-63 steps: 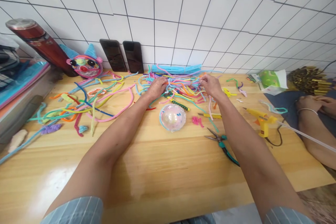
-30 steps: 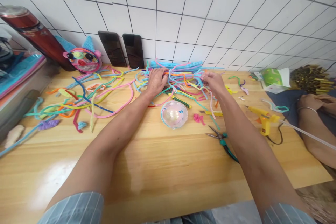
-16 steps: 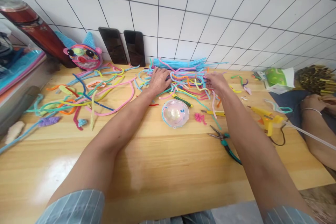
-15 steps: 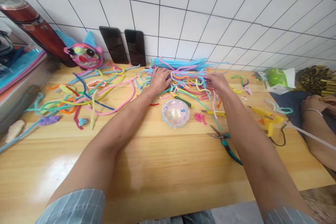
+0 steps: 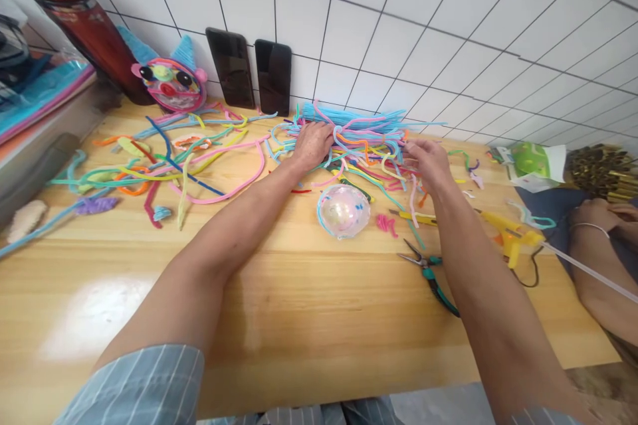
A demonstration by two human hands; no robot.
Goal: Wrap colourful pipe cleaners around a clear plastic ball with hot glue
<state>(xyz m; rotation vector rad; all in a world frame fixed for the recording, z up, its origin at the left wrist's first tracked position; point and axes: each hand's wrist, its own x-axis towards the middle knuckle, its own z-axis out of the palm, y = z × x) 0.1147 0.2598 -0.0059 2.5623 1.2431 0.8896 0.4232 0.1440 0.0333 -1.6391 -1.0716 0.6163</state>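
A tangled pile of colourful pipe cleaners (image 5: 371, 139) lies against the tiled wall, mostly light blue with pink, orange and yellow among them. My left hand (image 5: 314, 145) grips its left end, the fingers bent down into the strands. At the opposite end, my right hand (image 5: 425, 158) has its fingers closed on the tips of some pipe cleaners. Just in front of the pile sits a clear round bowl-like piece (image 5: 343, 211) with a blue edge and small blue spots. A green-handled cutter (image 5: 356, 187) is partly under the strands.
Teal-handled pliers (image 5: 428, 272), a yellow knife (image 5: 416, 217) and a yellow glue gun (image 5: 513, 236) lie at the right. More pipe cleaners (image 5: 144, 172) spread leftward. Two phones (image 5: 273, 76), a pig-like craft face (image 5: 174, 83) and a red flask (image 5: 74, 20) stand behind. Another person's hands (image 5: 595, 219) are far right.
The view has shifted a little, so everything sits slightly further right. Both hands stay at the two ends of the pile, with hardly any movement against it.
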